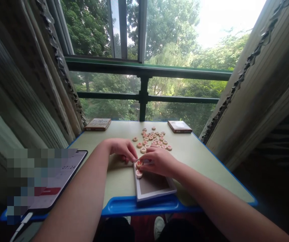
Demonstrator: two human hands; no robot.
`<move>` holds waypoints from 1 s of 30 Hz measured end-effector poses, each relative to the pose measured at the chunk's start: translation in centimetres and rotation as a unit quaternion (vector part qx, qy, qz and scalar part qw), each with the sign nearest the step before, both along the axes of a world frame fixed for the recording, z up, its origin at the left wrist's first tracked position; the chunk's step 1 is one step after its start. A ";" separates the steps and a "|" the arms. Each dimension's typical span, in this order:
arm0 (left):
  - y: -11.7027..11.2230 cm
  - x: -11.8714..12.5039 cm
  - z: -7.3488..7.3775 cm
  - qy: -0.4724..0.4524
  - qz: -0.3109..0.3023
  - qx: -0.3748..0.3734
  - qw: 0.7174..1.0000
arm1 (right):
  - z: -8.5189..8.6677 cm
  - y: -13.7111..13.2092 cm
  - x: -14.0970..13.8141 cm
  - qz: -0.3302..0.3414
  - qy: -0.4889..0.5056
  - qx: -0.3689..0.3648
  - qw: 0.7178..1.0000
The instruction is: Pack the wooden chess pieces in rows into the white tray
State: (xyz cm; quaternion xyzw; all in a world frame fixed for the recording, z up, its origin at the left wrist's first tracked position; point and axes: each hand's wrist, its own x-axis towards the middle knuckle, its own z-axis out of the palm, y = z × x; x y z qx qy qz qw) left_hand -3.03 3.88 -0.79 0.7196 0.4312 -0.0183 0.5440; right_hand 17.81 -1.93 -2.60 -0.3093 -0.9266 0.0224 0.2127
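A shallow white-rimmed box (156, 194) lies near the front of the table. My right hand (161, 162) reaches over it, thumb and fingers closed around a round Chinese chess piece (139, 163) with a red character at the box's far left corner. Just below, a second piece (139, 173) rests inside along the left wall. My left hand (121, 148) is at the same corner, its thumb and forefinger pinched at the rim, the other fingers curled under. Several loose pieces (151, 137), with red or dark characters, lie scattered beyond both hands.
A flat box (98, 124) sits at the table's far left corner, another flat box (179, 126) at the far right. On the left lies a phone (56, 185) with a white cable (23, 222). The table's blue edge (119, 210) has a groove in front.
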 end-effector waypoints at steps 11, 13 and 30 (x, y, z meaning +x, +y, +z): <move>0.0 0.0 0.0 -0.013 0.007 -0.001 1.000 | 0.3 -0.3 -0.3 0.006 0.015 -0.040 0.999; 0.0 0.0 0.0 -0.010 0.008 -0.002 1.000 | 0.5 -0.3 -0.2 0.011 0.037 -0.058 0.998; 0.2 -0.2 -0.1 -0.016 0.010 -0.016 1.000 | -0.2 0.3 -0.1 0.054 0.054 -0.068 0.995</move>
